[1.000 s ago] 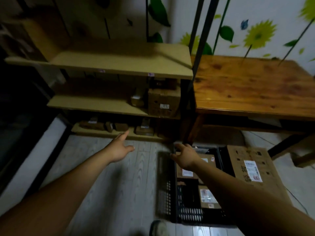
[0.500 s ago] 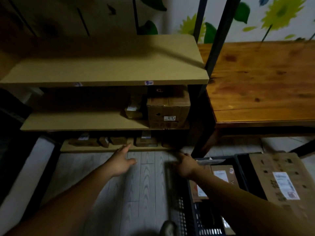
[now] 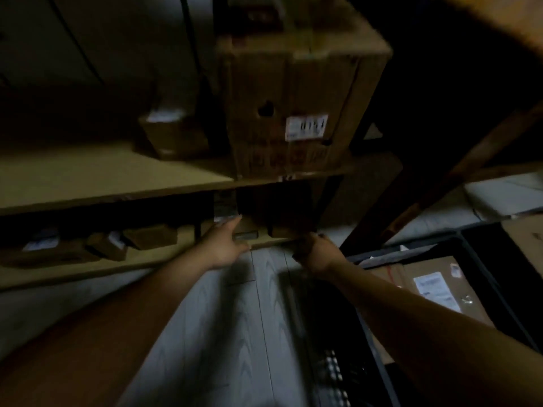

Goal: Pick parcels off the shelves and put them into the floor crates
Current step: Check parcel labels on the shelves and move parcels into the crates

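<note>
A dark brown parcel (image 3: 276,211) stands at the right end of the bottom shelf (image 3: 88,271). My right hand (image 3: 317,254) curls its fingers round the parcel's lower right corner. Straight fingers of my left hand (image 3: 224,245) reach its lower left side, next to a small flat parcel (image 3: 246,230). Several small parcels (image 3: 150,236) lie further left on that shelf. A black floor crate (image 3: 379,365) at lower right holds a labelled parcel (image 3: 435,289). The picture is dim and blurred.
A large labelled carton (image 3: 291,98) and a small parcel (image 3: 173,136) sit on the middle shelf (image 3: 102,174) just overhead. A wooden table leg (image 3: 458,171) slants at right. A second crate with cardboard (image 3: 523,239) stands far right. Grey plank floor (image 3: 229,333) lies below my arms.
I have bent down close to the shelves. Both hands moved forward from above the floor to the bottom shelf, and my right hand has closed on the dark parcel's corner.
</note>
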The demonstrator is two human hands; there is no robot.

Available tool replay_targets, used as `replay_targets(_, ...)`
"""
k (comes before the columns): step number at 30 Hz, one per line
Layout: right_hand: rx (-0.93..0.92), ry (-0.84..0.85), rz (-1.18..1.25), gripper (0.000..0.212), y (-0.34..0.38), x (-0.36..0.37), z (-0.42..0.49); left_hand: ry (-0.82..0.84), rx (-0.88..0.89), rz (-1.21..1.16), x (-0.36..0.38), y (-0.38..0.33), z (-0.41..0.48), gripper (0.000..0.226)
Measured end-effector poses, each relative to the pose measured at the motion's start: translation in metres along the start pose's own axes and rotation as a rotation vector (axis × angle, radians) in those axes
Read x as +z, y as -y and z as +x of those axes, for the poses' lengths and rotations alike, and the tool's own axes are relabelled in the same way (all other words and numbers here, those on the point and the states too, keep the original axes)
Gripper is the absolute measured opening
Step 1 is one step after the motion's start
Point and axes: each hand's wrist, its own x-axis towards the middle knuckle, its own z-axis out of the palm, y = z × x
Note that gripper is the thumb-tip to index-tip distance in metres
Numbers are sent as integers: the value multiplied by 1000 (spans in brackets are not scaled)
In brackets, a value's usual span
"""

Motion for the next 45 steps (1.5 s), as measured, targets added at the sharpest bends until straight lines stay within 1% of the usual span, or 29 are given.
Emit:
replay_targets(2, 22, -22, 15, 45, -12, 22, 32, 12, 27, -37, 29, 15, 39, 77)
replay_targets(3, 31, -37, 14, 47, -18, 33, 46, 12, 43, -60, 43, 21, 56, 77)
replay_targets(4, 36, -60, -3, 51, -28, 49, 65, 6, 63, -67, 62, 29, 75, 77)
replay_targets(7, 59, -101, -42, 65, -45, 68, 98, -30, 92, -120, 91, 38, 107, 80)
replay_targets(9, 92, -114, -18, 73, -56, 77, 118, -37, 111, -142, 111, 45, 130, 81)
replay_targets(13, 129, -190, 39, 77, -75, 93, 159, -84, 166, -168, 139, 44, 164, 71)
replay_targets(16, 119, -182, 36, 83, -78, 105, 171, -149, 168, -220, 152, 41, 179, 64)
replay_targets(18, 135, -171, 57, 85, -81, 108, 173, -106, 164, -229, 158, 42, 186, 66)
replay_targets(21, 163, -199, 138, 82, -78, 108, 173, 17, 120, -242, 159, 42, 192, 68)
replay_targets(24, 138, -221, 236, 70, -73, 108, 173, 89, 86, -274, 157, 46, 197, 57)
replay_targets(26, 115, -253, 369, 64, -70, 111, 165, 85, 102, -325, 160, 48, 197, 54)
replay_targets(29, 116, -349, 452, 60, -67, 111, 148, 40, 145, -402, 164, 53, 189, 65)
replay_targets(31, 79, -448, 449, 59, -60, 109, 133, 13, 175, -448, 162, 56, 181, 72)
replay_targets(33, 22, -539, 453, 59, -52, 106, 117, -44, 212, -455, 158, 59, 171, 74)
replay_targets(38, -67, -698, 456, 60, -21, 95, 81, -232, 291, -372, 135, 60, 138, 68)
replay_targets(40, -97, -743, 471, 62, -5, 85, 68, -301, 334, -401, 122, 60, 122, 66)
replay_targets(43, -148, -781, 484, 63, 16, 68, 48, -386, 343, -516, 104, 57, 98, 63)
replay_targets(45, -195, -807, 474, 63, 27, 63, 35, -464, 369, -541, 93, 56, 82, 59)
